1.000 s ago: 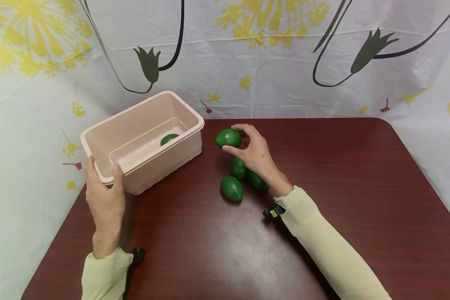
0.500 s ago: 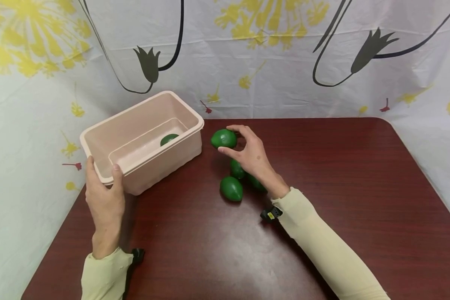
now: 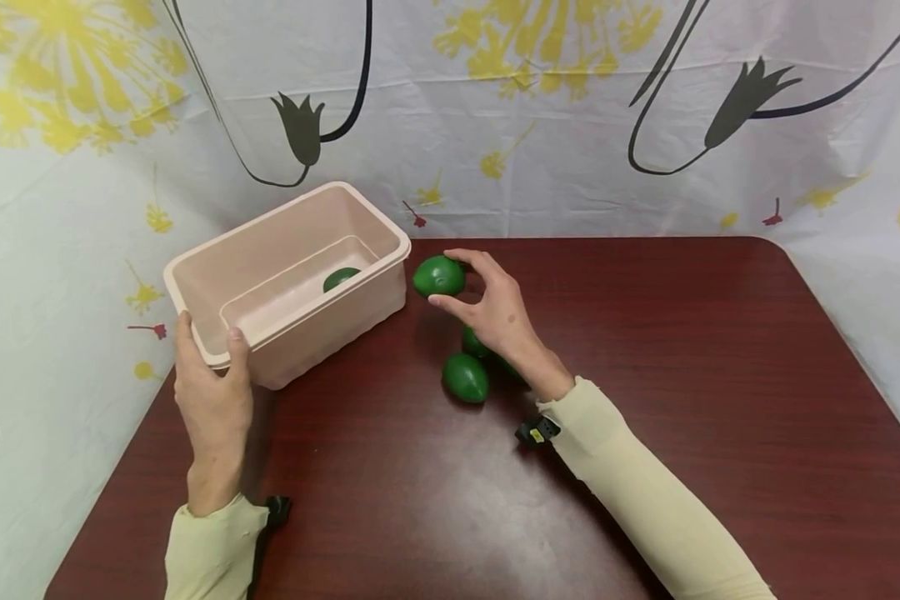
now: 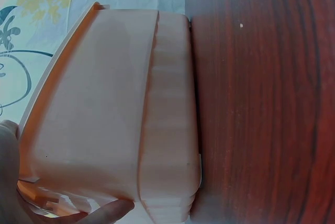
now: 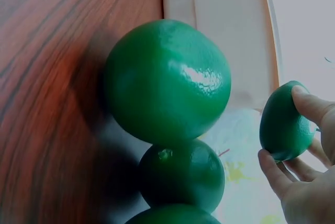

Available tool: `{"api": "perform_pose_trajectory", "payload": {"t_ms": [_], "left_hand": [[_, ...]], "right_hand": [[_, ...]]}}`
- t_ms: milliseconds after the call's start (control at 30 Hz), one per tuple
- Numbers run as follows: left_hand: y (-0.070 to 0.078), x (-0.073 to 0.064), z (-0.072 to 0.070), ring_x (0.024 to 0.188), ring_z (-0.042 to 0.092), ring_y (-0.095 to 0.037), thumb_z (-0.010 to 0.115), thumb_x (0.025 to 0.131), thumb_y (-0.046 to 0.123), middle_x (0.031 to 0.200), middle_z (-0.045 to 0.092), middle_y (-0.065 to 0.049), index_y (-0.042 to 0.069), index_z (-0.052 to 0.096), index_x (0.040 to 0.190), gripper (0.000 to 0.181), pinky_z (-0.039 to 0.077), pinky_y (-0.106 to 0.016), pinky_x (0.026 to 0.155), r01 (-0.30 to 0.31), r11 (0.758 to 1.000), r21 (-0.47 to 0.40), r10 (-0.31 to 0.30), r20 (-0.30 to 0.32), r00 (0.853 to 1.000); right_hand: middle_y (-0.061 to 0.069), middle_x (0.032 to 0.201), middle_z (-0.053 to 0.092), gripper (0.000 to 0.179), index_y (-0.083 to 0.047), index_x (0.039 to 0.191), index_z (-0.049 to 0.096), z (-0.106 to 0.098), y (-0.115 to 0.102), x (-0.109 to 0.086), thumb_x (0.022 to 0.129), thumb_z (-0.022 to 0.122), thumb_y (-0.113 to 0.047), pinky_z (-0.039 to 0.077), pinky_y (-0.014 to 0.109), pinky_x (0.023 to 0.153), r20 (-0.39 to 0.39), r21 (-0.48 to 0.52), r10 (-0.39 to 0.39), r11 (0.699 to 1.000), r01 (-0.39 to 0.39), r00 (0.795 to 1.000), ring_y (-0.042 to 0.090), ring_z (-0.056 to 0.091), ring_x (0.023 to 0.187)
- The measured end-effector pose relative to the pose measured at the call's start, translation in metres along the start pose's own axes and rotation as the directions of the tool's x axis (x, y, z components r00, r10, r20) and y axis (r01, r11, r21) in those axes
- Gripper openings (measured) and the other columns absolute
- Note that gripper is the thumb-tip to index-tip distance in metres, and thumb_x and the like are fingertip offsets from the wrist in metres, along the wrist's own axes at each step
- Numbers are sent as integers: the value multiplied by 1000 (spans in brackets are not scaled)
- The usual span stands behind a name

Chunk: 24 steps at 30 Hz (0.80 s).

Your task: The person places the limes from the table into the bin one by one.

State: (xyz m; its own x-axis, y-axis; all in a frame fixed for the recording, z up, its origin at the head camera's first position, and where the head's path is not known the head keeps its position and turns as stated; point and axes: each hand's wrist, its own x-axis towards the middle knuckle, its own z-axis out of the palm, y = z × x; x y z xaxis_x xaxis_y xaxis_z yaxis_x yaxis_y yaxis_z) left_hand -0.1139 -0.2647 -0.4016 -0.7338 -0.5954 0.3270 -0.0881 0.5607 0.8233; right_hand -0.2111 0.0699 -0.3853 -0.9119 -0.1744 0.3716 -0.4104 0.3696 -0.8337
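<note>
My right hand (image 3: 501, 312) pinches a glossy green lime (image 3: 438, 276) between thumb and fingers, raised over the table just right of the bin. The right wrist view shows this held lime (image 5: 282, 124) beyond the loose ones. My left hand (image 3: 213, 400) grips the near left corner of a pale pink plastic bin (image 3: 337, 312), thumb at the rim. In the left wrist view its fingers wrap the end of the bin (image 4: 99, 114). Inside the bin lies one lime (image 3: 341, 278), partly hidden by the front wall.
Loose limes rest on the dark red wooden table (image 3: 682, 375) below my right hand: a front lime (image 3: 465, 377), another lime (image 3: 475, 342) behind it, and one mostly hidden by the wrist. A patterned white cloth (image 3: 570, 183) hangs behind the table.
My right hand has moved slightly left with the lime, closer to the bin. The left hand and the bin stay where they were.
</note>
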Motion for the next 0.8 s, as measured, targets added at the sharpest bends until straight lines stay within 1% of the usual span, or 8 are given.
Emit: {"api": "perform_pose_trajectory", "payload": {"t_ms": [33,200,433,600,800], "left_hand": [[0,0,0,148,47,-27,58,96,52,165,44,-2,32,35,163,74,34,-53,122,0,1000,-1,0,0,1000],[-1,0,1,148,47,-28,57,96,52,165,44,0,33,35,163,73,34,-53,121,0,1000,2,0,-1,1000],[-1,0,-1,148,47,-28,57,96,51,165,45,1,33,35,163,73,35,-53,121,-1,1000,3,1,-6,1000],[0,0,-1,149,45,-26,57,96,52,166,43,1,32,34,163,74,34,-52,122,1,1000,2,-1,-1,1000],[0,-1,-1,150,45,-26,57,96,52,166,43,1,32,34,163,74,34,-52,123,3,1000,0,-3,2,1000]], "right_hand": [[7,133,64,65,-13,141,62,1,0,0,82,89,-23,57,47,97,-1,3,-7,1000,7,1000,26,71,111],[6,134,64,66,-14,142,62,6,-2,-1,82,89,-23,57,44,98,1,-6,-26,1000,26,1000,23,67,117],[8,134,64,64,-15,141,62,14,-2,-4,83,88,-23,56,51,99,0,22,-59,998,59,998,24,65,122],[6,134,64,64,-15,141,62,17,-6,-4,82,89,-21,58,45,98,1,38,-71,997,71,997,20,65,121],[7,133,65,64,-13,140,63,20,-10,-3,82,89,-19,59,39,97,-12,58,-99,993,99,995,22,68,117]]}}
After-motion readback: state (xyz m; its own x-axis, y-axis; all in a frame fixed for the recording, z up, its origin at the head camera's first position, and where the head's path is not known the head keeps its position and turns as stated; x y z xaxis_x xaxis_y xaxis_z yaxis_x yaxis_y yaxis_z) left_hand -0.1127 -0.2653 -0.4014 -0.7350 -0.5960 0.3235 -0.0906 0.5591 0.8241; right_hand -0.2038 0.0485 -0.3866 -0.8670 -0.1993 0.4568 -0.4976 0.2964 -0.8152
